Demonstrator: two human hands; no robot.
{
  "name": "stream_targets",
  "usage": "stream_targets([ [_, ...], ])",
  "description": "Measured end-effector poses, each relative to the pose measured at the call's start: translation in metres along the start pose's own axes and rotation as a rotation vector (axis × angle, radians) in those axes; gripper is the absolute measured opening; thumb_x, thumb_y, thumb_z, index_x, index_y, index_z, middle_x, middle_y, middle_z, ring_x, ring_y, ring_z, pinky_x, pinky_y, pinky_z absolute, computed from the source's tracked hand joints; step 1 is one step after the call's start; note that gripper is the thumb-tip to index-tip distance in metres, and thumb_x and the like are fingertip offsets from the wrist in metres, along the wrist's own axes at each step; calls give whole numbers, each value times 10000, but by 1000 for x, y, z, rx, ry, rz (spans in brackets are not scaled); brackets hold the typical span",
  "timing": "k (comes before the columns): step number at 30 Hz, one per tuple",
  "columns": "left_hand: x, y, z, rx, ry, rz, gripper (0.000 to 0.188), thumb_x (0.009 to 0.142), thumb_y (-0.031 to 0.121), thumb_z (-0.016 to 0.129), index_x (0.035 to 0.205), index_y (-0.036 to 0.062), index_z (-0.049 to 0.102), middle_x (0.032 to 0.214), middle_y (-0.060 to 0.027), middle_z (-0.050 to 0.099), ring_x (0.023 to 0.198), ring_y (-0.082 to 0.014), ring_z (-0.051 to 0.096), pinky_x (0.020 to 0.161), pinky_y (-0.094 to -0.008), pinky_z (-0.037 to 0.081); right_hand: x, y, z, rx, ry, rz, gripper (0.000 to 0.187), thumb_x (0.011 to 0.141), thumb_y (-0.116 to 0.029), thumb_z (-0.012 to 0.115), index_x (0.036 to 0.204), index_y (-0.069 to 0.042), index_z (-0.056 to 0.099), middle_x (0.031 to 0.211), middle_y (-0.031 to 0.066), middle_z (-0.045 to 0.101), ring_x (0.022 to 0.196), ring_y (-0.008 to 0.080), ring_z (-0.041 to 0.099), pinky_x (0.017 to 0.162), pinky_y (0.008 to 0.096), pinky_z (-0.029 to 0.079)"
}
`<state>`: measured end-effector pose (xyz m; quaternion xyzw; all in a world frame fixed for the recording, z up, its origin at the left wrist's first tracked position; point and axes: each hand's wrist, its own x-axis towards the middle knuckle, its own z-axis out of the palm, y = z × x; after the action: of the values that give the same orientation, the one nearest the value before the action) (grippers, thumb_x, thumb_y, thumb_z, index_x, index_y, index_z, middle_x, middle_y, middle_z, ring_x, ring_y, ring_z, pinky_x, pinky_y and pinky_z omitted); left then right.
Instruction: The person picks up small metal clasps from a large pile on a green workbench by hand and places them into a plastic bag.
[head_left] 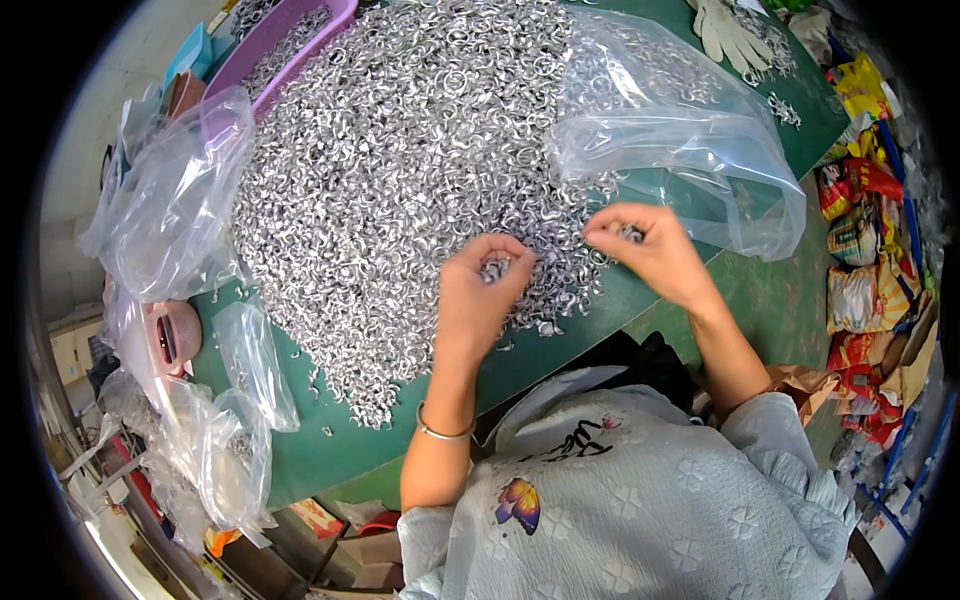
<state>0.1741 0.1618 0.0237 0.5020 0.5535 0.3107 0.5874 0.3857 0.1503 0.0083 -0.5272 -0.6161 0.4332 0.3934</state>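
A broad heap of small, curved silvery metal pieces (400, 170) covers much of the green table (400, 452). At the heap's near edge, my left hand (478, 295) is curled with thumb and fingers together, and some of the metal pieces show inside it. My right hand (650, 250) is a little further right, its thumb and forefinger pinched at the heap's right edge. More metal pieces lie within its curled fingers. What each fingertip pinches is too small to make out. A bangle circles my left wrist.
A clear plastic bag (690, 150) lies over the heap's right side. Another clear bag (180, 215) and a pink container (175, 335) are at the left. A purple basin (270, 65) with metal pieces stands far left; pale gloves (730, 38) lie far right. Colourful packages (855, 300) line the right side.
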Motion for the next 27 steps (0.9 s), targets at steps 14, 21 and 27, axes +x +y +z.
stream_targets([
  [14,-17,-9,0,-911,-108,-190,198,926,207,480,848,27,505,801,-78,489,634,-132,452,411,-200,360,-3,-8,6,-166,29,43,96,828,-124,608,890,-51,600,648,19,545,506,166,502,438,296,364],
  [21,-23,-10,4,-800,-147,-235,210,921,165,547,981,-25,613,709,-27,550,569,-92,481,405,-182,315,4,-22,-8,1040,25,452,197,868,-203,585,839,-8,574,599,-14,459,533,99,437,405,231,295],
  [27,-27,0,9,-698,-83,-246,212,915,130,545,1017,-46,605,697,-10,519,577,-89,469,407,-183,307,17,-7,23,-420,108,-144,139,813,-129,651,928,-53,668,852,137,664,635,252,604,624,326,487],
])
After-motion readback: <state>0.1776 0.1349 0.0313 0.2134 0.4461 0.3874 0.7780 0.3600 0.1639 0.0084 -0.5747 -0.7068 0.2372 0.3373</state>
